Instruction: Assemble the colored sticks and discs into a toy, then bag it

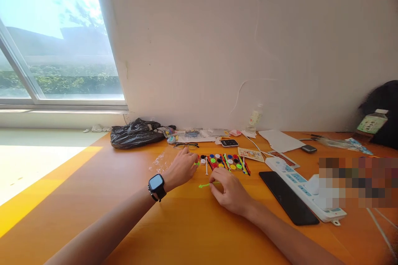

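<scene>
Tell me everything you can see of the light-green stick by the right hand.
The light-green stick is thin and bright, plastic by its look, with a wider, roughly arrow-shaped left end. It lies nearly level across the view, rising slightly to the right, where it runs between the thumb and fingers of the right hand, which seem to pinch it. That end is partly hidden. The free end points left, over the orange tabletop; whether it touches the surface, I cannot tell.
</scene>
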`<control>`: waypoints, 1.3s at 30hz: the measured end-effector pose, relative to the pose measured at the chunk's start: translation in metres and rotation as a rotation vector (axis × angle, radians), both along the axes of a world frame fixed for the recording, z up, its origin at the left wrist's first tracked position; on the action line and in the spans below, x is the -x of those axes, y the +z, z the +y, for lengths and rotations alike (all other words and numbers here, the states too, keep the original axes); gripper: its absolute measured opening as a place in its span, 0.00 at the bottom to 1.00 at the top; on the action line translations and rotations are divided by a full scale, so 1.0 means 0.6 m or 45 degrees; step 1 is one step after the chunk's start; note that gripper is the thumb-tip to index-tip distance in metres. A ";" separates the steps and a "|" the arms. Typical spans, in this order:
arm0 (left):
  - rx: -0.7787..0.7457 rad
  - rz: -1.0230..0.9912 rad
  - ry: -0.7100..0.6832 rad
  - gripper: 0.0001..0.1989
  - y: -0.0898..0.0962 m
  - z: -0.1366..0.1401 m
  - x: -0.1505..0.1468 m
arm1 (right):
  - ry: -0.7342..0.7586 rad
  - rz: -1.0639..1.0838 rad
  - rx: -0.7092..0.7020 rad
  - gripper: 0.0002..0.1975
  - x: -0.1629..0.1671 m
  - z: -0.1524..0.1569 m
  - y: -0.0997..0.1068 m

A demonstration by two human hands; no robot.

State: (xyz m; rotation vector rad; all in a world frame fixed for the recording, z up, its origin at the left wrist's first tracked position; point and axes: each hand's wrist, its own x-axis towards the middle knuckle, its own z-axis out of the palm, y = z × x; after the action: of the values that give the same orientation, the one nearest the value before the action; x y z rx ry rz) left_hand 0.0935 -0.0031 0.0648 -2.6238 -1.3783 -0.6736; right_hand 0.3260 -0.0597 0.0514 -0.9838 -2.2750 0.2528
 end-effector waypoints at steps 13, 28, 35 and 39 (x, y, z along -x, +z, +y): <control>0.383 -0.270 -0.393 0.05 0.000 -0.113 0.021 | -0.060 0.430 0.323 0.06 -0.003 0.015 -0.003; 0.063 -0.406 -0.389 0.11 0.004 -0.108 0.032 | 0.144 0.476 0.516 0.08 0.018 -0.004 -0.015; 0.195 -0.468 -0.242 0.13 0.006 -0.116 0.027 | 0.055 0.511 0.499 0.09 0.015 0.010 -0.018; 0.231 -0.445 -0.154 0.16 0.001 -0.117 0.024 | 0.097 0.448 0.541 0.12 0.016 0.007 -0.015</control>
State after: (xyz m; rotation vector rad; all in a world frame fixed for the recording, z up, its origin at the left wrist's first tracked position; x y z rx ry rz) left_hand 0.0791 -0.0733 0.0651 -2.8520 -1.4317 -1.1193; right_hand 0.3167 -0.0553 0.0424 -0.9663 -1.9715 0.8984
